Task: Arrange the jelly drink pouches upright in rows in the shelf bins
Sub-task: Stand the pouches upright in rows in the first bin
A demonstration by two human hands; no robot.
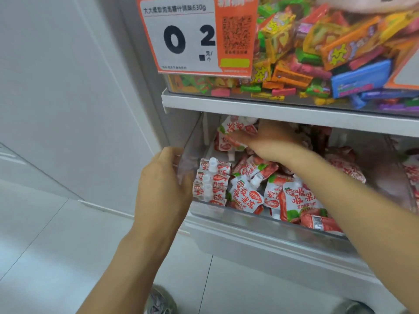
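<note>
White shelving unit (272, 109) is seen from 12 to 3 o'clock of the view; pale wall and tiled floor (45, 234) fill 7 to 11 o'clock, the widest open room for moving. Upper shelf bin (340, 103) is packed with mixed bright candies (317, 53); one orange-and-white price card (192, 35) is hung at its front at 12 o'clock. Below it, a clear lower bin (260, 219) is seen at centre, its front lip running from 6 toward 4 o'clock; overhead room inside is cut short by the shelf edge above; a clear side wall closes the bin at 9 o'clock.

Two bare forearms are seen. The left hand (163, 184) is set at the bin's left front corner, fingers curled round the clear side wall, thumb on the outside. The right hand (269, 139) is reached deep under the shelf edge, at 12 o'clock of the bin; its fingers are closed on a strawberry jelly pouch (235, 130) held at the back; the exact finger spread cannot be told through blur.

Jelly drink pouches (294, 200) lie in the lower bin: a short upright row of about three (212, 182) is stood against the left wall, white caps up; the remainder, more than six, are heaped loose toward 3 o'clock, an exact count not possible. The right forearm crosses over the heap. One shoe (161, 302) is seen at 6 o'clock on the floor.
</note>
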